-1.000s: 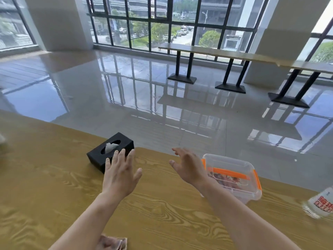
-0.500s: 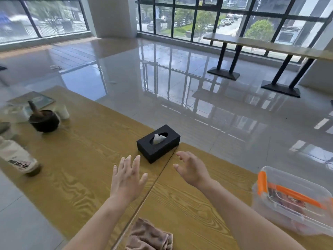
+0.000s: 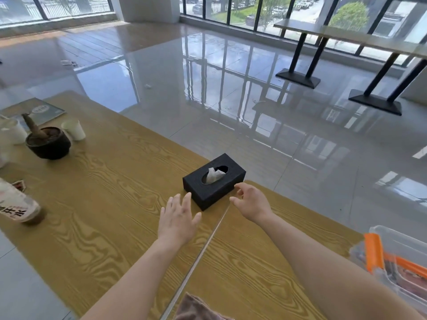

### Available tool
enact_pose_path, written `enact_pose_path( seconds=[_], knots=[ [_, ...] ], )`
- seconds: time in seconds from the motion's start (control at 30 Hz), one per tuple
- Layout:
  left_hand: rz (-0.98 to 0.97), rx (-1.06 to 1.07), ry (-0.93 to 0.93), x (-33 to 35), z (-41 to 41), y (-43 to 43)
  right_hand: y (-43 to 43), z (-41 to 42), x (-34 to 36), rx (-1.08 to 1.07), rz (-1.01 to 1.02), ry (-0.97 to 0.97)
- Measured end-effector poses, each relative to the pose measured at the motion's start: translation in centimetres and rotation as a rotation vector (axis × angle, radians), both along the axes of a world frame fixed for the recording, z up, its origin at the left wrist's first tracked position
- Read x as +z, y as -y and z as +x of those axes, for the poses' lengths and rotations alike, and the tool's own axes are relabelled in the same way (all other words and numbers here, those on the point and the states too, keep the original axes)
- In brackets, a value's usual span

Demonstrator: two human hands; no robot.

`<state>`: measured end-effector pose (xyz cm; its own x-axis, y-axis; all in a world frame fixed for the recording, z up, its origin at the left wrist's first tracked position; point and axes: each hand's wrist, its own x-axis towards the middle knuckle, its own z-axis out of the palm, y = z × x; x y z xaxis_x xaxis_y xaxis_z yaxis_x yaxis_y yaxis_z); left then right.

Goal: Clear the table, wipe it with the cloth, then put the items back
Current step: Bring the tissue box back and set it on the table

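Tissue box [image 3: 215, 181], black, white tissue poking from oval slot, sits on wooden table [image 3: 104, 204] near far edge, just past the seam between two tabletops. Left hand [image 3: 178, 218] palm down, fingers [image 3: 182, 202] straight and slightly spread, holding nothing, tips just beside the box's near-left corner; can't tell if touching. Right hand [image 3: 251, 202] at the box's near-right end, fingers [image 3: 242, 188] loosely curved with thumb apart from them, nothing clamped, fingertip at the box edge; contact unclear. Both forearms bare, reaching forward over table, left low over the surface, right angled in from the right side. Cloth [image 3: 196, 308], pinkish-brown, crumpled at near edge between the arms. Clear plastic container [image 3: 404, 262] with orange clips at right, partly cut off. Far left: dark mortar bowl [image 3: 48, 143] with pestle, white cup [image 3: 74, 129] just beside it, booklet [image 3: 39, 110] behind, bottle [image 3: 16, 204] with label tilted at left edge, blurred
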<state>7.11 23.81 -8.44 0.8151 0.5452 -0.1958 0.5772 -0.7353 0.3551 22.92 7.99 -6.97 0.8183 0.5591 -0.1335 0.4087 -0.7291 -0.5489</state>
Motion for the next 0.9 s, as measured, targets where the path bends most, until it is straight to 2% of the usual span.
enact_pose_path(
  seconds=[0.2, 0.47, 0.67, 0.9],
  knots=[
    [-0.099, 0.048, 0.077, -1.8, 4.6, -1.0, -2.4, 4.4, -2.7, -0.063, -0.008, -0.033],
    [-0.510, 0.404, 0.201, -4.4, 9.0, -2.2, -5.1, 10.4, -5.4, -0.254, 0.038, -0.219],
    [-0.606, 0.495, 0.249, -5.5, 9.7, -1.9, -5.7, 11.5, -6.7, -0.248, 0.033, -0.316],
    [-0.698, 0.577, 0.346, -6.5, 9.7, -2.5, -4.5, 9.6, -5.9, -0.351, 0.247, -0.359]
  ],
)
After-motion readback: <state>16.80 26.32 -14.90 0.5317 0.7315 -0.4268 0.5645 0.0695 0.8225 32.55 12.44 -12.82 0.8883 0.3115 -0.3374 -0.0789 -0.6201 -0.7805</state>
